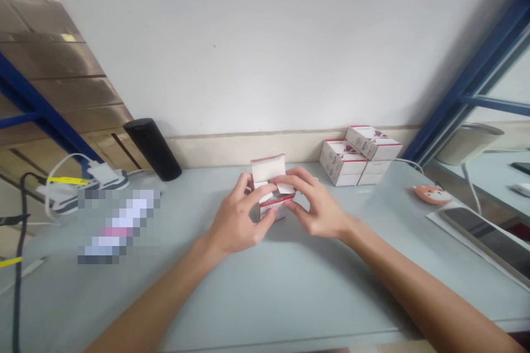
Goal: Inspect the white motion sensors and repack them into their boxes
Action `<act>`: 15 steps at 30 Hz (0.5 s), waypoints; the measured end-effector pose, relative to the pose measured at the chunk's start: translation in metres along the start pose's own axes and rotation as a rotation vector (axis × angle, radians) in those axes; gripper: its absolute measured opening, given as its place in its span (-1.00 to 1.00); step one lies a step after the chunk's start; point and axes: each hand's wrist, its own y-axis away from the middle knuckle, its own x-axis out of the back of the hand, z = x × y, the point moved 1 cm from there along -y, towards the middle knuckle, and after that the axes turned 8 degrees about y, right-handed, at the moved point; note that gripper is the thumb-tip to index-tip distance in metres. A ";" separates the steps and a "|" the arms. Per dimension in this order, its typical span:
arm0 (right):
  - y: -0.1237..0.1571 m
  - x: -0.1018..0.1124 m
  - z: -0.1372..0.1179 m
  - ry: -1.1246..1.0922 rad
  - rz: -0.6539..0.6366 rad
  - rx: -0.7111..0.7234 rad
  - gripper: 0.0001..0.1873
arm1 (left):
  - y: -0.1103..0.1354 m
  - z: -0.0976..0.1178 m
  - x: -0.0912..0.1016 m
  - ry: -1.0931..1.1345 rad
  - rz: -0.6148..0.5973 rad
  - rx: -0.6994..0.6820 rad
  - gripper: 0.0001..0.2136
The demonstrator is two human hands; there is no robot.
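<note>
A small white carton with red edging (269, 167) stands on the table in front of me, its lid raised and tilted back toward the wall. My left hand (243, 214) grips the carton's left side, the thumb against its front and the fingers at the opening. From the right, my right hand (315, 203) holds the other side, thumb low on the front and fingertips over a side flap. What lies inside the carton is mostly hidden by my fingers and the flaps.
Several similar white and red boxes (343, 162) are stacked by the wall at right. A black cylinder (154, 149) stands at the back left, near a power strip (68, 198) with cables. An orange animal-shaped item (432, 194) and a dark flat device (476, 229) lie at right.
</note>
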 end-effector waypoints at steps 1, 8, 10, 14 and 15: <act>0.000 0.000 0.001 0.018 0.001 0.010 -0.50 | 0.001 -0.001 0.000 -0.002 -0.004 -0.005 -0.63; 0.002 0.005 0.012 -0.051 0.072 -0.034 -0.53 | 0.004 -0.013 -0.005 0.184 0.144 0.008 -0.45; 0.001 0.006 0.014 -0.060 0.039 -0.058 -0.51 | 0.005 -0.016 -0.008 0.207 0.193 0.028 -0.43; 0.000 0.005 0.012 -0.020 -0.009 -0.041 -0.58 | 0.007 -0.019 -0.009 0.197 0.197 0.019 -0.48; 0.000 0.004 0.012 -0.018 0.004 -0.042 -0.59 | 0.007 -0.019 -0.009 0.190 0.195 0.010 -0.49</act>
